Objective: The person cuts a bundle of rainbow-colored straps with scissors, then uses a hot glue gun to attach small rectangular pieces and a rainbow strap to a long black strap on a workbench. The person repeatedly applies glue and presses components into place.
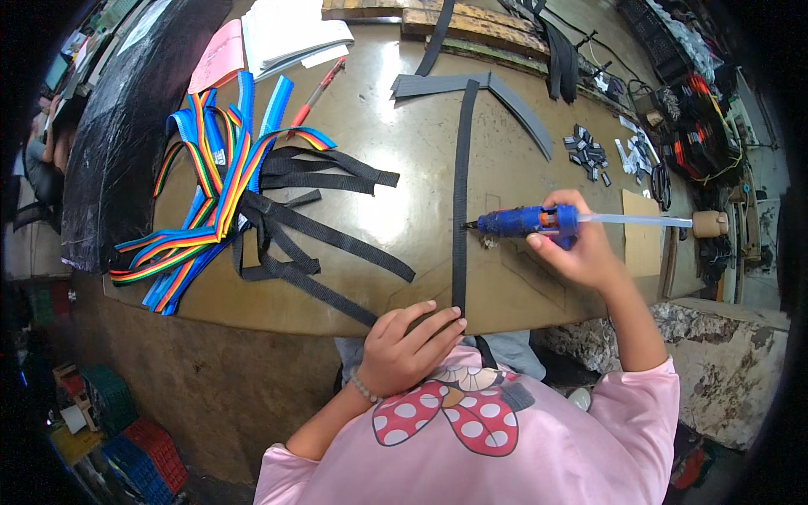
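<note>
Glue gun [522,222]: blue, pale stick [633,220] out back, gripped in right hand [581,251] over table [425,202]. Nozzle points left at strap's edge; axis crosswise. Strap [464,160]: black, flat, lengthwise away from person. Left hand [411,347] at near end, grip can't tell.

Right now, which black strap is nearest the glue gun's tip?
The single straight strap reaching the grey strips; other black straps lie at left or by the far edge.

A flat pink paper sheet [217,57] and a stack of white papers [290,32] lie by the far left corner of the surface [425,160], while a long black plastic-wrapped block [126,143] runs along its left edge.
</note>
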Action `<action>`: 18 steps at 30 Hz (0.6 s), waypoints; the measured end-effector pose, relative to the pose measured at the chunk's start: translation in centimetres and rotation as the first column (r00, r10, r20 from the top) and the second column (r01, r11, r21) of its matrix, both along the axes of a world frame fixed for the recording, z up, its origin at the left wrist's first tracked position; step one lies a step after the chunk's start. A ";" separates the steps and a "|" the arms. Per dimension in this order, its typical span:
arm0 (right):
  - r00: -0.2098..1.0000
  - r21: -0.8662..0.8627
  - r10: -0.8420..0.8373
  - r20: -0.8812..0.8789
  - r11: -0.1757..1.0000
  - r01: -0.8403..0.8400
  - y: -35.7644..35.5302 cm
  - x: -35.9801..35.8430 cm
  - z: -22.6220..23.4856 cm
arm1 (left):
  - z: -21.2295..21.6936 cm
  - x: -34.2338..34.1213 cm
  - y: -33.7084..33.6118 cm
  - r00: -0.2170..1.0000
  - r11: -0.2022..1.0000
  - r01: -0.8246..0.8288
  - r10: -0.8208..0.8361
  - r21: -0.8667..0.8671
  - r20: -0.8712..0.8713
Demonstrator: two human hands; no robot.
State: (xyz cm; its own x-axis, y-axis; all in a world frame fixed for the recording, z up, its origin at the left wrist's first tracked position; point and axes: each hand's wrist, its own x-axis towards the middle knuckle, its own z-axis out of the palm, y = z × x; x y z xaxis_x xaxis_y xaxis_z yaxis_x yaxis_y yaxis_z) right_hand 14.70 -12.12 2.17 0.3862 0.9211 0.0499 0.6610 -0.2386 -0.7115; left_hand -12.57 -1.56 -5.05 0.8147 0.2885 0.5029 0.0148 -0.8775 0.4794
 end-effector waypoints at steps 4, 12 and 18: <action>1.000 -0.030 0.006 -0.010 1.000 -0.007 -0.2 0.2 -0.2 | 0.0 0.0 0.0 1.000 1.000 -0.001 0.001 0.012 -0.014; 0.999 0.001 0.047 0.004 0.999 -0.047 -0.1 0.5 -0.4 | 0.0 0.0 -0.3 1.000 0.999 -0.024 0.025 0.029 -0.018; 0.996 -0.044 0.093 -0.008 0.995 -0.093 -0.4 -0.1 0.2 | 0.2 0.0 -0.2 0.999 0.999 -0.026 0.026 0.025 -0.020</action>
